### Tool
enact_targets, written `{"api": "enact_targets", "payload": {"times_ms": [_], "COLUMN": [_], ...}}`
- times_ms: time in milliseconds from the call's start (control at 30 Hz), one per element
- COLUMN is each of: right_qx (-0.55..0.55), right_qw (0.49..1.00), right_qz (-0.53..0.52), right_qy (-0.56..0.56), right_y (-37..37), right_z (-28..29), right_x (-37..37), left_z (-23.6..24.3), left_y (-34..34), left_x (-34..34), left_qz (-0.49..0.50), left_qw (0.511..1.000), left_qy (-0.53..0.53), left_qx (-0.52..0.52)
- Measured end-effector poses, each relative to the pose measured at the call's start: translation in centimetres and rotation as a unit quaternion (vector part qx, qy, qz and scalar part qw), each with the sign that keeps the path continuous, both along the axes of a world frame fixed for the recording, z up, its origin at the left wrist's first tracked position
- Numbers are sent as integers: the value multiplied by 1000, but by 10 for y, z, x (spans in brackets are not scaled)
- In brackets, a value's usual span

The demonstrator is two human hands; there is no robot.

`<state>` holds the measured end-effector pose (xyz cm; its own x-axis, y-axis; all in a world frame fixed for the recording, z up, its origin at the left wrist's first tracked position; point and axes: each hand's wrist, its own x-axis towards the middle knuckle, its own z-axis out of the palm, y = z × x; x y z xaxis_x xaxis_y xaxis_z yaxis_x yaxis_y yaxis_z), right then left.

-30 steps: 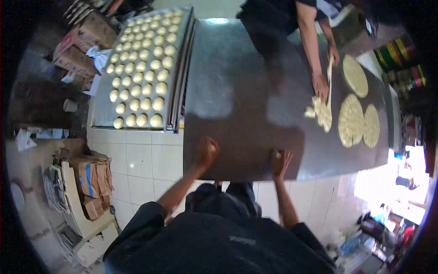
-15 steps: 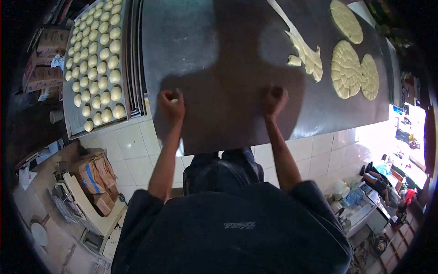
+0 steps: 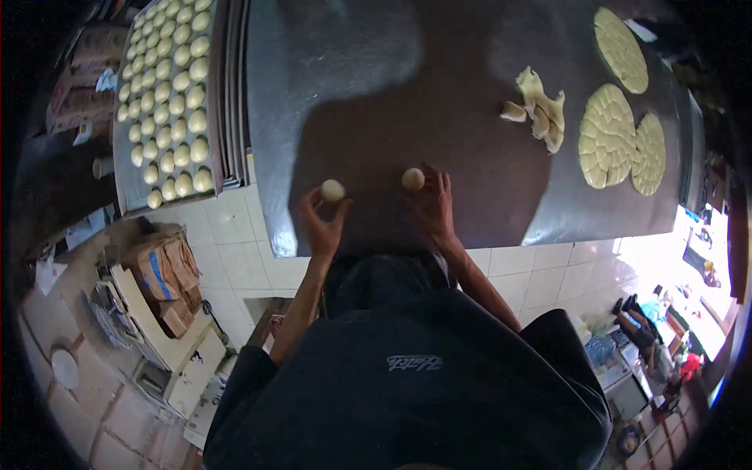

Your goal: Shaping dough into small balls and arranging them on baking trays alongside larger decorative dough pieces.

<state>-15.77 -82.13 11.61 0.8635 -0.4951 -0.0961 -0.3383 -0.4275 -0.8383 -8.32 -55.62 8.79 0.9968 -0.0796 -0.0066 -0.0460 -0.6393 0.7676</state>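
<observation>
Near the front edge of the tabletop (image 3: 462, 117), the left hand (image 3: 322, 227) pinches a dough ball (image 3: 333, 190) between part-curled fingers (image 3: 309, 205), the right hand (image 3: 434, 211) likewise a second ball (image 3: 413, 179); squeezing too hard could dent either.

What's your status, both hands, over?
Left hand: at pale round dough ball, grip unclear. Right hand: at second pale round dough ball, likewise. Irregular yellowish dough scraps off right, apart from both hands.

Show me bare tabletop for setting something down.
Free: tabletop beyond the left hand and right hand, between tray and dough scraps; also near edge, between right hand and dough rounds. Crowded: the tray of dough balls; the right end.
</observation>
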Motion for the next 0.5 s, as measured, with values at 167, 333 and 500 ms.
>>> {"api": "enact_targets", "payload": {"times_ms": [167,333,500], "right_qx": [67,133,260], "right_qw": [991,985,963], "right_qz": [46,11,-14], "right_qy": [108,110,67], "right_y": [-3,14,90], "right_z": [-8,-17,47], "right_x": [27,29,109], "left_z": [4,28,103], "left_y": [-27,0,131], "left_x": [20,48,122], "left_qz": [-85,-128,14], "left_qw": [996,990,976], "left_qy": [-22,48,-180], "left_qx": [29,-23,-123]}}
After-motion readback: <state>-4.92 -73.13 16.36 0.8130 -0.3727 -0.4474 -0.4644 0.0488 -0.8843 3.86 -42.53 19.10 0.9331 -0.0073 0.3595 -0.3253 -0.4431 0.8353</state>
